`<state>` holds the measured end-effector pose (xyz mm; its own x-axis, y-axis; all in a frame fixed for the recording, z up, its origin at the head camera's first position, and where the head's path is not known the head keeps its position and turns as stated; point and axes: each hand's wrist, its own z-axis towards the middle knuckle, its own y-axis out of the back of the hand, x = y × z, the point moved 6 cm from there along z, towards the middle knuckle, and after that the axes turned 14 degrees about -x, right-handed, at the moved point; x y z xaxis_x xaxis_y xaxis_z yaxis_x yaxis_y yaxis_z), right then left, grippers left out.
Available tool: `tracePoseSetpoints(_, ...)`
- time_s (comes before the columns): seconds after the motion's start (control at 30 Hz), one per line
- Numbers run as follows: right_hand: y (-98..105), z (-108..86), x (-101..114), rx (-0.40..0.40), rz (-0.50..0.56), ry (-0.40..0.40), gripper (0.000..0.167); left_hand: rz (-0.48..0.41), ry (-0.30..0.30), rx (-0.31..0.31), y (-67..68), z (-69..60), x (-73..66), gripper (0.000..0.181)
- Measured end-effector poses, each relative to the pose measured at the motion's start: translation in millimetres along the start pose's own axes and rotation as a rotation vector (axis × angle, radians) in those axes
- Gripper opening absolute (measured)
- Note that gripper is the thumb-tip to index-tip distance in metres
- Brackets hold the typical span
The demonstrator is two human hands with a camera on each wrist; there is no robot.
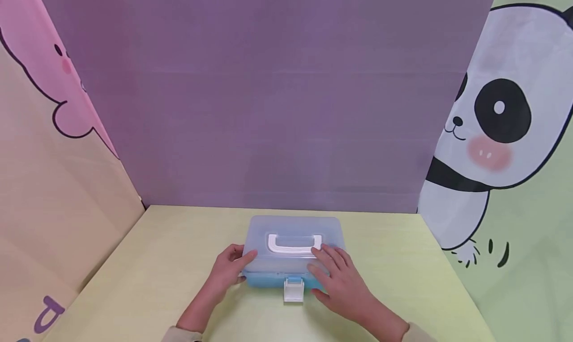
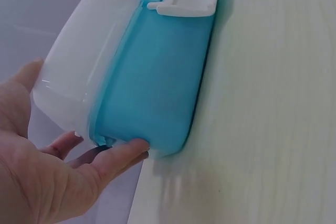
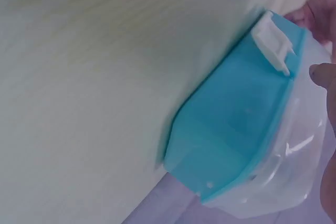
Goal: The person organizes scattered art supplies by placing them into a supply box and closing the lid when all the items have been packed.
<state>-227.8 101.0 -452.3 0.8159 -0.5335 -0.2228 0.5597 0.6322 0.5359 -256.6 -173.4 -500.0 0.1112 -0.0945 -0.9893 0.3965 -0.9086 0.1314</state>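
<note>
A plastic storage box (image 1: 261, 280) has a blue base and a translucent whitish lid (image 1: 293, 225). The lid lies down on the base. On top is a white carry handle (image 1: 291, 249), folded flat. At the front, a white latch (image 1: 293, 292) sticks outward from the blue wall, flipped away from the lid. My left hand (image 1: 226, 270) grips the box's left end, thumb on the lid and fingers against the end of the base (image 2: 152, 82). Fingers spread and loosely bent, my right hand (image 1: 344, 282) lies over the lid's front right part beside the handle.
The box stands on a pale yellow wooden table (image 1: 179, 247). A purple cloth panel (image 1: 277, 108) rises behind the table. Side panels with cartoon prints, including a panda (image 1: 483, 203), flank it.
</note>
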Motion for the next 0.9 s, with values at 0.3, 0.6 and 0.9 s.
tracePoseSetpoints(0.3, -28.2, -8.1, 18.5, 0.080, -0.089, 0.395, 0.036, 0.010, -0.033, -0.014, 4.9, -1.1, 3.8, 0.053)
tracePoseSetpoints(0.6, -42.2, -15.7, 26.5, 0.060, -0.205, 0.635, 0.043, -0.002, -0.050, 0.012, 4.3, 0.2, 10.0, 0.049)
tracePoseSetpoints(0.9, -54.0, -17.2, 28.3, 0.119, -0.279, 0.710, 0.046, -0.025, -0.102, 0.054, 3.3, 1.9, 9.4, 0.045)
